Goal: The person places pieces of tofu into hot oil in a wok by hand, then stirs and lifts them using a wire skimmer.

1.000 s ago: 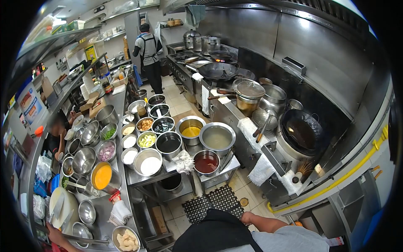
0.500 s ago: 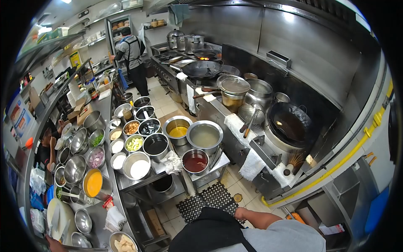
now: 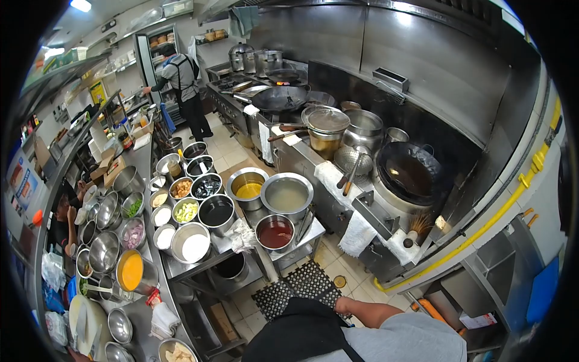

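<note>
Turned slightly right; right hand (image 3: 343, 306) beside apron (image 3: 301, 332), left hand (image 3: 77, 356) by near-left chopping board (image 3: 103, 330); can't tell either grip.

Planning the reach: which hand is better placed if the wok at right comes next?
Right, probably: the right hand shows right of the apron, towards the wok; the left hand isn't clear.

Bright overhead light glares off the steel hood (image 3: 422, 36), while black fisheye edges (rather heavy ones) bend everything.

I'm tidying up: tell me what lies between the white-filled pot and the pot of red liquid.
The head view shows a crumpled white cloth between them.
</note>
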`<state>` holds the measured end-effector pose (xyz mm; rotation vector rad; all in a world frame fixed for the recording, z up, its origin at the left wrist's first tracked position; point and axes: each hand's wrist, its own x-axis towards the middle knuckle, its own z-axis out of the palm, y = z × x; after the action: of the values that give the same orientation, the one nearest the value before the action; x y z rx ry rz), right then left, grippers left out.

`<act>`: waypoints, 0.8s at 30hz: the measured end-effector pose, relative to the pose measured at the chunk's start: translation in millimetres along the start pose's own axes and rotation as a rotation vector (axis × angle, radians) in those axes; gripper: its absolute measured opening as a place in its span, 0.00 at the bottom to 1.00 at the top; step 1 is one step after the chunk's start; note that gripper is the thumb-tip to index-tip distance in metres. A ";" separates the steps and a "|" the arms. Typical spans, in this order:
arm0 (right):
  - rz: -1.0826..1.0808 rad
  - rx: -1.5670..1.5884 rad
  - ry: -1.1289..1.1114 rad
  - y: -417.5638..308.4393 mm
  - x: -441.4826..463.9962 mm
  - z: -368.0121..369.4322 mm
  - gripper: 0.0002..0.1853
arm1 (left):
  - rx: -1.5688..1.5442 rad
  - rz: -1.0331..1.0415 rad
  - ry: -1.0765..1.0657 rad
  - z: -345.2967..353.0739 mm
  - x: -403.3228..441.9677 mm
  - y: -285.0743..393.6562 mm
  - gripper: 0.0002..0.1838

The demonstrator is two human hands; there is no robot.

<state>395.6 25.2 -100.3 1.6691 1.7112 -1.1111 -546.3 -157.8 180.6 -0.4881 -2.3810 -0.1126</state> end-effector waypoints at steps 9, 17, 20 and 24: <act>0.012 0.089 -0.014 18.3 32.5 18.2 0.11 | 0.037 -0.028 -0.146 -8.9 -6.8 9.6 0.23; 0.028 0.092 -0.002 23.9 44.1 23.2 0.10 | 0.078 0.117 0.260 13.1 -6.4 3.0 0.13; 0.023 0.095 0.015 19.3 35.5 17.3 0.10 | -0.128 0.202 0.282 16.9 -5.4 -5.8 0.22; 0.026 0.061 -0.049 23.7 45.1 21.2 0.13 | -0.196 0.126 0.246 20.2 -6.3 -5.1 0.22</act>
<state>409.3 31.4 -153.4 1.6815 1.6365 -1.1931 -556.4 -160.3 161.5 -0.6743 -2.1033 -0.3317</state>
